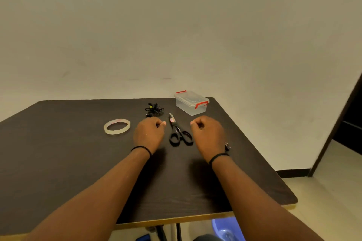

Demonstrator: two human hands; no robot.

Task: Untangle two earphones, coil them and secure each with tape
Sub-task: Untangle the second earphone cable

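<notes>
A tangled black clump of earphones point(153, 109) lies on the dark table point(78, 162) near its far edge. A roll of clear tape point(117, 126) lies flat to the left. Black scissors point(177, 131) lie between my hands, blades pointing away. My left hand point(149, 133) hovers just in front of the earphones, fingers curled into a fist, holding nothing. My right hand point(207, 133) is to the right of the scissors, also curled with nothing in it. Both wrists wear a black band.
A clear plastic box point(192, 102) with red latches stands at the table's far right corner. A wall rises behind the table. A small dark object point(227, 146) lies by my right wrist. A blue tub point(227, 230) sits on the floor below the near edge.
</notes>
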